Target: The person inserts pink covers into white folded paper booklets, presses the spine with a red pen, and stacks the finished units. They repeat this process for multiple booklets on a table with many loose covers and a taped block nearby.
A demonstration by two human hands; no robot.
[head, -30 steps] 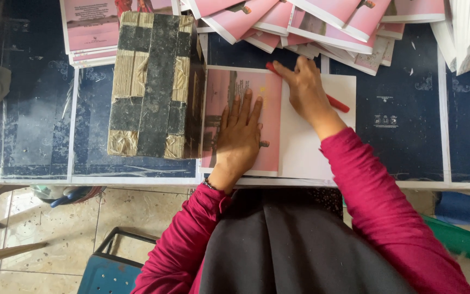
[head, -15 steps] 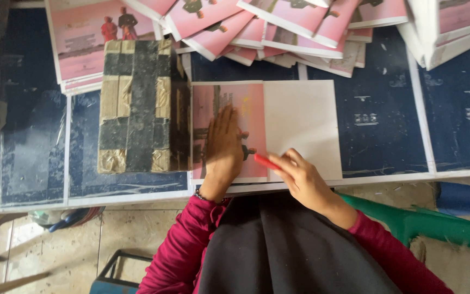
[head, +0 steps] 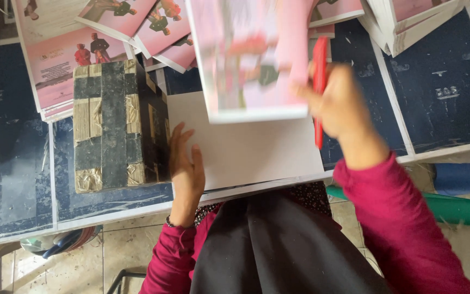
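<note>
Right hand (head: 339, 103): grip closed on a thin red stick-shaped tool (head: 319, 90), pen or folding stick, can't tell which. Same hand carries a pink printed sheet with figures on it (head: 251, 60), raised off the tabletop and motion-blurred; exact finger hold on the sheet is hidden behind the paper.

Left hand (head: 185, 163): flat, fingers spread, grip open around nothing, pressing the left edge of a blank white sheet stack (head: 257, 149) lying at the near edge of the tabletop.

Just beside the left hand, touching the white stack's left edge: a dark rectangular block wrapped in brown tape strips (head: 116, 122), upright on the tabletop.

Step in hand, as judged: one printed sheet being lifted or turned over the white stack, the other hand keeping the stack from shifting. Next move probably calls for squaring the lifted sheet's edges to the stack below and keeping the left palm down.

Counts: 1 red tool, 1 lifted sheet, 1 taped block, 1 white stack (sheet number unreadable). Fanned pink printed sheets (head: 137, 24) at the far side: at least four visible, more cut off. Another pile of sheets at top right (head: 409, 22). Dark blue panels with white borders (head: 447, 81) cover the tabletop; around five show.
</note>
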